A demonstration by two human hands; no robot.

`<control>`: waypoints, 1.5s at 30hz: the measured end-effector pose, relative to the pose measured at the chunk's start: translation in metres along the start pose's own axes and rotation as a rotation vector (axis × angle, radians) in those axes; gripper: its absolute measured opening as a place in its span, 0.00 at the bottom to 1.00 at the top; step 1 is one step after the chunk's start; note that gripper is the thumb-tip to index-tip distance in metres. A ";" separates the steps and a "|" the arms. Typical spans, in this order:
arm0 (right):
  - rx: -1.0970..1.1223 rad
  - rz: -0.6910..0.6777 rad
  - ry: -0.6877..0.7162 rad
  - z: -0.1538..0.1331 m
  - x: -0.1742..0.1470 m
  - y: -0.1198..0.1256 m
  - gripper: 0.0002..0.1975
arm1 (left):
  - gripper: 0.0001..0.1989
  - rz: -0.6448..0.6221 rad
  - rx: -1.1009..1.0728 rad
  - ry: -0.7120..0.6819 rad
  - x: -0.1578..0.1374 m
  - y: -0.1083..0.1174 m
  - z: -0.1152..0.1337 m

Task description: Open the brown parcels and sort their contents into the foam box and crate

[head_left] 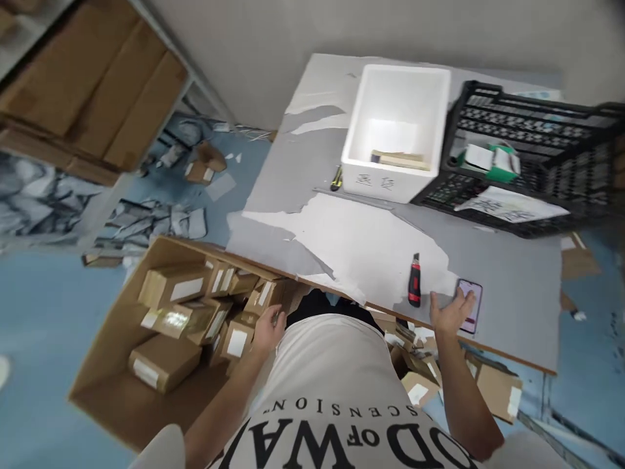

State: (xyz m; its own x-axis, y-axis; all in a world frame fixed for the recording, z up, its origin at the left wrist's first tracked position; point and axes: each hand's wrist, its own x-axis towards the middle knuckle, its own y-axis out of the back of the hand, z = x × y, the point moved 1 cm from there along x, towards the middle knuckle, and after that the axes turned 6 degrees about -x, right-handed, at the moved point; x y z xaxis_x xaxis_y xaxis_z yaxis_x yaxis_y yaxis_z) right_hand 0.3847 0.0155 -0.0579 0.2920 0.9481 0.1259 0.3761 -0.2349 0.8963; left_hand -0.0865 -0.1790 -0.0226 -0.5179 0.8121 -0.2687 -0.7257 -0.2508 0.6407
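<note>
My right hand (452,314) rests at the table's front edge, thumb apart and fingertips on the screen of a phone (471,306) lying flat. Just left of it lies a red and black utility knife (415,281), touched by neither hand. My left hand (270,331) hangs beside my waist, over the near side of a large cardboard box (105,332). Its fingers are loosely curled with a small gap to the thumb, and I see nothing held. Small taped parcels (166,361) with white labels lie inside that box, close to the left hand.
On the table (517,280) stand a white foam box (375,185) with a flat tan item inside and a black plastic crate (541,163) holding green-and-white packets. A yellow cutter (336,178) lies beside the foam box. Parcels (418,389) lie beneath the table; shelving (190,68) stands left.
</note>
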 end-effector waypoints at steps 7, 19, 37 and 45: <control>0.421 -0.359 0.616 -0.199 0.002 -0.046 0.37 | 0.24 0.520 -0.221 0.160 0.009 0.031 -0.025; 0.481 -0.802 1.123 -0.415 -0.124 -0.101 0.34 | 0.27 0.937 -0.638 0.516 -0.058 0.069 -0.133; 0.545 -1.056 1.402 -0.491 -0.207 -0.169 0.28 | 0.27 1.270 -0.615 0.518 -0.088 0.082 -0.150; 0.530 -1.139 1.422 -0.492 -0.219 -0.190 0.30 | 0.31 1.290 -0.652 0.379 -0.075 0.077 -0.141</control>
State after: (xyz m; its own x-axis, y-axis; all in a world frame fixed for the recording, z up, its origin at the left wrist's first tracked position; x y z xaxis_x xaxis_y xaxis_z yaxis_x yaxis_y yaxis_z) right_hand -0.1834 -0.0420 -0.0467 -0.9924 0.0619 0.1068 0.1154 0.7731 0.6237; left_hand -0.1674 -0.3333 -0.0551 -0.9533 -0.3017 -0.0141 0.2945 -0.9388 0.1785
